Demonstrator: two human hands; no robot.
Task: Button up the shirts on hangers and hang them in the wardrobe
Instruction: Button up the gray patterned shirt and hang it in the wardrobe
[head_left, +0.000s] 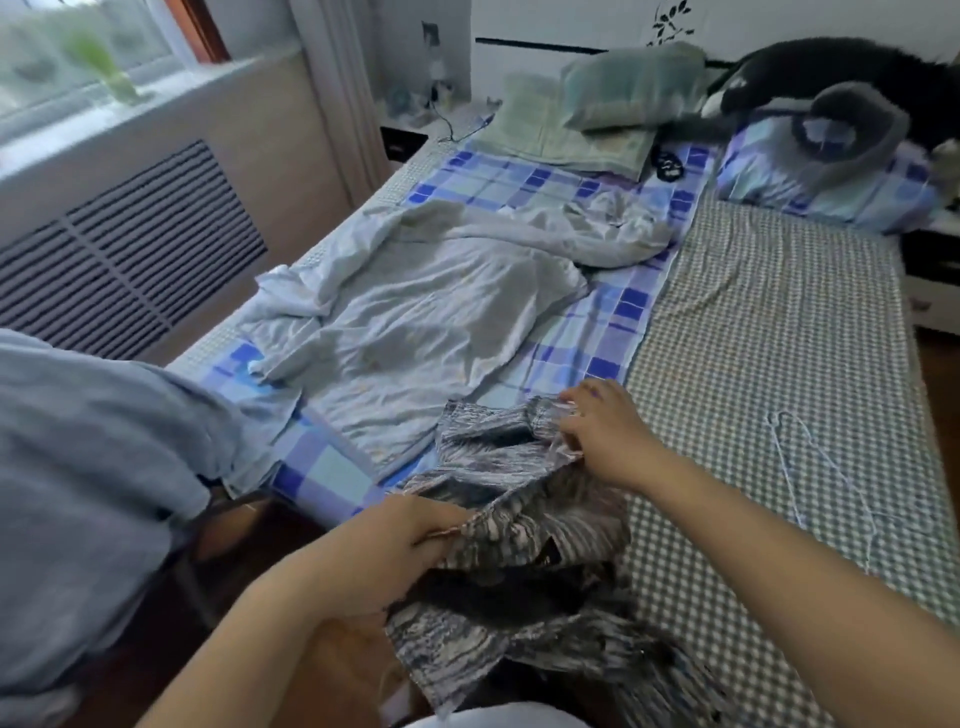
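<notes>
A grey-and-black streaked shirt (524, 525) lies crumpled at the near edge of the bed. My left hand (395, 545) grips its left edge near the bed's corner. My right hand (602, 431) holds the cloth at the shirt's upper part, fingers curled into the folds. A pale blue shirt (415, 312) lies spread and wrinkled on the blue plaid sheet behind it. A thin white wire hanger (826, 467) lies flat on the green checked sheet to the right of my right arm. The view is blurred.
The bed (779, 322) fills the middle, with green pillows (623, 98) and a black cat (857, 78) at the headboard. A blue garment (78, 493) hangs over a chair at the left. A radiator grille (130, 249) under the window lines the left wall.
</notes>
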